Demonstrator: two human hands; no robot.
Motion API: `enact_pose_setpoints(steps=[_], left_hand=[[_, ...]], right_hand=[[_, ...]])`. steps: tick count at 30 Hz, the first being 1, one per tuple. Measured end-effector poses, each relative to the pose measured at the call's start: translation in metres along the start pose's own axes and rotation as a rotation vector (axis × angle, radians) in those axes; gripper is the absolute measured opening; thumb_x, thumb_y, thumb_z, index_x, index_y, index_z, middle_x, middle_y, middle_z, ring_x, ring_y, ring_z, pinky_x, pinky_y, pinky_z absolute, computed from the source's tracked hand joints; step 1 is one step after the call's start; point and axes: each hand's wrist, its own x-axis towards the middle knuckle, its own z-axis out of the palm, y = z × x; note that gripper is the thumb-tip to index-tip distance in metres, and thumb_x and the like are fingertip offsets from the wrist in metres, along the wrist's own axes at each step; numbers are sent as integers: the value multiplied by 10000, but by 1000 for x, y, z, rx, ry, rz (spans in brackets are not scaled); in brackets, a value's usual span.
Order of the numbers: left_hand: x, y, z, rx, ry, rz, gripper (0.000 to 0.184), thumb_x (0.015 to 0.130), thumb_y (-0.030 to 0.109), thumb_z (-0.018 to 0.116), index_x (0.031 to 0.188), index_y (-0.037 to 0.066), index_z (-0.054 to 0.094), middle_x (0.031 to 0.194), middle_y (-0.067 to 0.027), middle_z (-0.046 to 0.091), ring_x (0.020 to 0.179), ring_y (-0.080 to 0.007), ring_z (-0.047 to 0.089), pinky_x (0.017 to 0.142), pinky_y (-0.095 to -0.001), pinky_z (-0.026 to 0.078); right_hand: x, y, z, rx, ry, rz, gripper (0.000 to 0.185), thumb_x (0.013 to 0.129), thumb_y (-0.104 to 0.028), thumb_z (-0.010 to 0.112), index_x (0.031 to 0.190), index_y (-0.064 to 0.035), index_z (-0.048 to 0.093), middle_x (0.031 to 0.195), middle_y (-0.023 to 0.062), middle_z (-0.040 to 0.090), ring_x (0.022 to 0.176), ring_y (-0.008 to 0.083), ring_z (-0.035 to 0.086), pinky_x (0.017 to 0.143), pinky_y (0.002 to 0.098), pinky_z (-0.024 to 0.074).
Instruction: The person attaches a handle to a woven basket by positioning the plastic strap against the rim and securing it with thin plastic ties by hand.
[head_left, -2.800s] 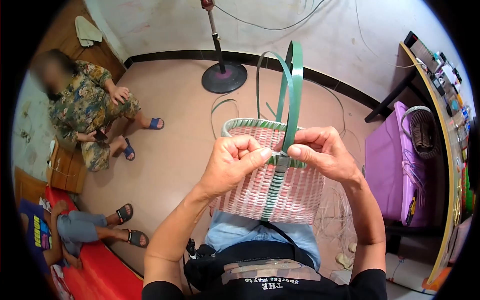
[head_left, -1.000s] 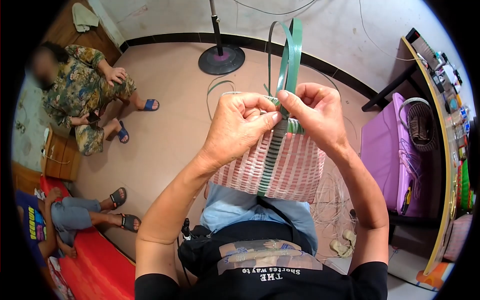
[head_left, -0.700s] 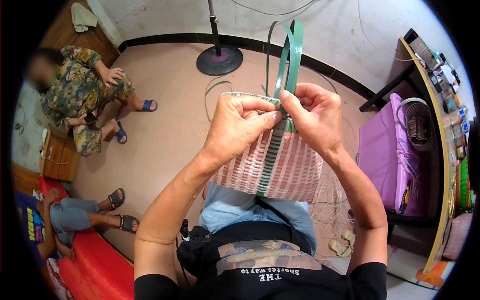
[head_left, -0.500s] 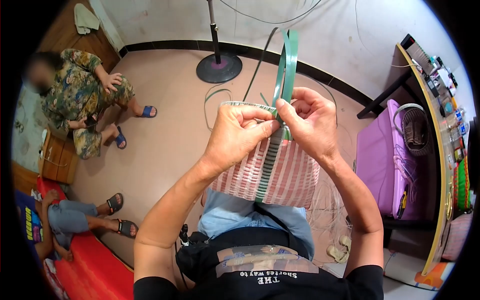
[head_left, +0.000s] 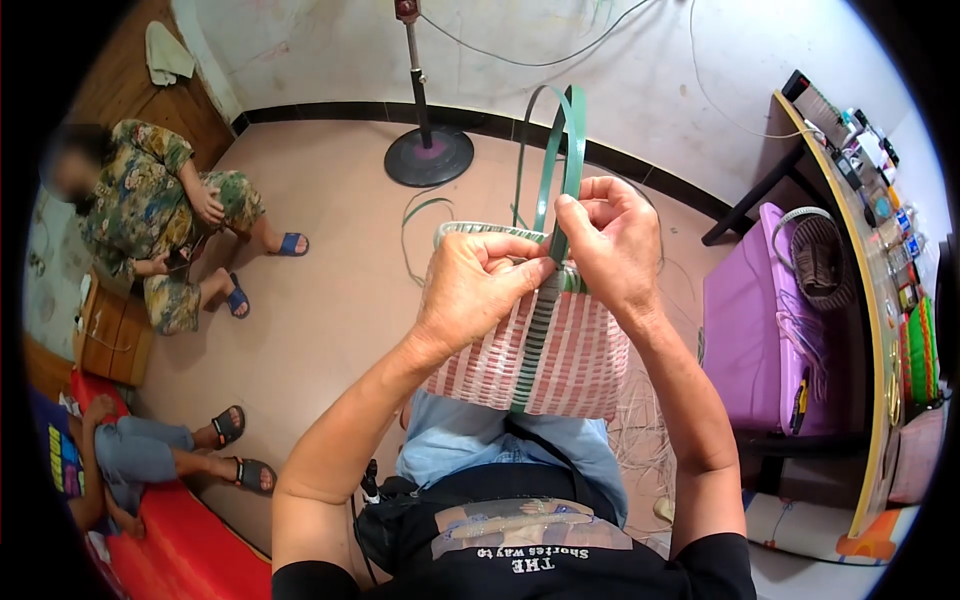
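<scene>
A woven pink and white basket with a dark green centre band rests above my lap. Green strips rise in a tall loop from its rim. My left hand is closed at the rim, thumb and forefinger pinched at the foot of the loop; what lies between them is too small to make out. My right hand pinches the green strip just above the rim, thumb on its near face. The fingertips of both hands are close together and cover part of the rim.
Two people sit at the left, one in patterned clothes, one on a red seat. A stand's round base is ahead. At right are a purple bin, a small basket and a cluttered table. Loose strips lie on the floor.
Since the earliest frame, my right hand has shifted from the rim's edge up onto the green strip. The thin dark strip, swung left half a second ago, now stands more upright.
</scene>
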Motion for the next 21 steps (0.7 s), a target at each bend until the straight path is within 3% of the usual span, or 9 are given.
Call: enact_pose_setpoints(steps=[4,8,13,21], left_hand=[[2,-5,5,-2,9,31,205,904,54,725,1075,-59,712,721,41,656,627,16,549,562,-143,454],[0,-3,6,-43,4,29,201,902,51,723,1065,-65,711,816,-27,715,685,-32,627,618,-168,522],[1,-9,6,-5,6,105,172,897,45,726,1031,-62,720,881,-60,725,735,-62,650,660,-187,542],[-8,5,5,-7,31,74,169,872,72,760,963,-64,718,851,-77,723,743,-62,657,671,-207,548]], right_hand=[[1,4,-5,154,-42,65,208,873,-78,640,975,101,610,665,119,694,591,123,649,553,275,505],[7,-1,-10,70,-105,93,216,856,-78,606,940,121,604,696,145,690,601,142,655,553,291,518],[6,-4,-17,144,-157,200,214,879,-88,572,910,124,569,678,106,645,599,146,642,531,267,517],[-3,1,-20,302,-257,115,224,964,-143,660,974,73,599,756,86,682,669,110,662,577,249,556]])
